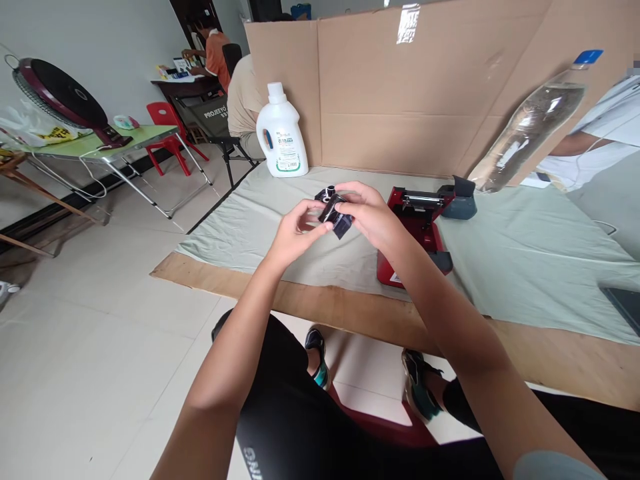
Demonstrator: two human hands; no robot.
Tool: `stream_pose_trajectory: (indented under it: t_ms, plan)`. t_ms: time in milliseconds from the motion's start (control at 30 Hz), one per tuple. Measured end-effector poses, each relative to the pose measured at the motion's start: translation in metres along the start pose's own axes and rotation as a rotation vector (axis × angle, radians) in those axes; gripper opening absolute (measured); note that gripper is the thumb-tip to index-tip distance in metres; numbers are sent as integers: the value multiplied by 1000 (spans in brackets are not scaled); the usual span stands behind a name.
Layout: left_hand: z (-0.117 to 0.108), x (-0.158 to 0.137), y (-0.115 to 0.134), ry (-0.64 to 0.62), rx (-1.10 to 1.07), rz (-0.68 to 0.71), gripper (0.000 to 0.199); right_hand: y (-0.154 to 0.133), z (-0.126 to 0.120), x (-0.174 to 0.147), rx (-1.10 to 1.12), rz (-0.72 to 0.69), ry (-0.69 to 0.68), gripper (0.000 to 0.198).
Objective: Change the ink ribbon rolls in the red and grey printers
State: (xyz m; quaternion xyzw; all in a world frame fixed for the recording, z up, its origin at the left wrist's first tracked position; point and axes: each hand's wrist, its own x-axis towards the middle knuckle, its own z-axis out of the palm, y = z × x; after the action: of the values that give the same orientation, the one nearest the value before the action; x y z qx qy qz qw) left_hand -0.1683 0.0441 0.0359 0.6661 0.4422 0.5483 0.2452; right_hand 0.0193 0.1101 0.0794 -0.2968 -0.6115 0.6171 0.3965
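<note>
Above the cloth-covered table, my left hand [300, 230] and my right hand [367, 213] meet around a small black box-like piece [336, 212] with pale print on it. Thumbs and fingers of both hands close on its sides. Just behind it, a small dark round-topped item with white marks [326, 193] shows between the hands; whether the two are joined I cannot tell. Beside my right forearm sits a red device [387, 270] with silver rods and dark parts, partly hidden by that arm. A dark grey cover-like part [460, 200] is at its far right corner.
A white detergent bottle [285, 143] stands at the back left, against a cardboard screen [380, 93]. A large water bottle with a blue cap [535, 127] leans at the right. A dark flat object [623, 307] lies at the right edge. Other people sit beyond the table.
</note>
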Motion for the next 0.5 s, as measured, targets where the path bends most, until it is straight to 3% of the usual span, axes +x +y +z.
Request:
stream_pose_trajectory:
  t_ms: [133, 200, 367, 500]
  plan:
    - [-15, -5, 10, -174, 289, 218, 79, -7, -10, -2, 9, 122, -137, 42]
    - [-16, -7, 13, -209, 363, 260, 78, -10, -14, -3, 4, 160, -229, 46]
    - [-11, -8, 13, -157, 385, 308, 68, -15, -23, -5, -245, 166, -304, 55]
    - [-9, -7, 11, -86, 312, 289, 71, -12, -25, -2, -445, 104, -215, 32]
